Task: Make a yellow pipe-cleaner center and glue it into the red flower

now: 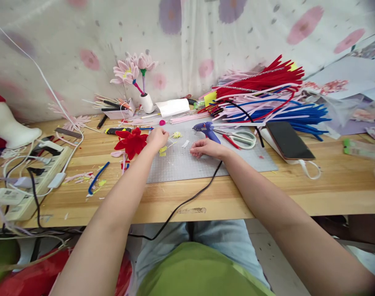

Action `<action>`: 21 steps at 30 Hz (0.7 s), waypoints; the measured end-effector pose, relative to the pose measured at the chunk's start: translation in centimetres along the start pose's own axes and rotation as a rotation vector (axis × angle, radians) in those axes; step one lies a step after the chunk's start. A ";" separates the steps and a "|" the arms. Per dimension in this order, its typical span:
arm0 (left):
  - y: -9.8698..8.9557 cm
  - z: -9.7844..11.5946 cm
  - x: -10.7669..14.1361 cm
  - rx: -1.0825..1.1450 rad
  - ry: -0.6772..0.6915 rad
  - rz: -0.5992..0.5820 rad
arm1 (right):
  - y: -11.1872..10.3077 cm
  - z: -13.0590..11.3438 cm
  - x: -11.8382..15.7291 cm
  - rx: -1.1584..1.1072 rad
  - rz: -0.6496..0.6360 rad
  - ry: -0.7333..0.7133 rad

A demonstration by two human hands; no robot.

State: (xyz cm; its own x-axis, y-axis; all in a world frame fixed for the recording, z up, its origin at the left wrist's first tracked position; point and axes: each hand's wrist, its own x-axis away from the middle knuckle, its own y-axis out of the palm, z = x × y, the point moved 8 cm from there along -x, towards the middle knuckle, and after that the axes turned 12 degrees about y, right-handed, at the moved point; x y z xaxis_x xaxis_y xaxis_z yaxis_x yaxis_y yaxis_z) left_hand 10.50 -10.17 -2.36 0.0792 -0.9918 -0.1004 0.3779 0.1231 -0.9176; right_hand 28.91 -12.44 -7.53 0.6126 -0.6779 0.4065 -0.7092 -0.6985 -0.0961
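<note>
My left hand [158, 139] is closed, its fingertips bent down and partly hidden, beside a red fuzzy flower [132, 142]. Just right of it lie a cluster of yellow stamens [176, 135] and some yellow scraps [163, 151]. Whatever its fingers pinch, if anything, is too small to make out. My right hand [205, 149] rests low over the grey cutting mat [187, 168], fingers loosely curled and slightly apart, with nothing visible in them. Directly behind it lies a blue glue gun [208, 130]. A small white bundle [185, 144] sits between the hands.
Scissors [244, 139] and a phone [288, 140] lie to the right. Piles of red pipe cleaners [267, 78] and blue ones [301, 117] stand behind. A small white vase [147, 103] holds pink flowers. A power strip [42, 181] is at left; a black cord [187, 201] crosses the table edge.
</note>
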 end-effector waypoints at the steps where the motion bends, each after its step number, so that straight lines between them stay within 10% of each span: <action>1: 0.1 -0.2 0.1 0.028 -0.001 0.018 | 0.0 0.0 0.0 0.008 0.008 -0.008; 11: 1.6 0.1 1.6 0.833 -0.153 0.018 | -0.2 -0.3 -1.2 -0.158 0.254 -0.133; 21: 2.0 0.9 1.2 0.960 -0.053 -0.011 | -1.8 -0.9 -0.5 0.169 0.582 -0.258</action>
State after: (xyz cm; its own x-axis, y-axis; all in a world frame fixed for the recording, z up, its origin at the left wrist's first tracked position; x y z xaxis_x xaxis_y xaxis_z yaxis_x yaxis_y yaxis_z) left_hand 12.21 -11.10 -3.93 0.1042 -0.9931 -0.0544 0.9712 0.1134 -0.2094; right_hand 29.53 -10.63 -6.73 0.2246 -0.9743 0.0158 -0.8982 -0.2133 -0.3843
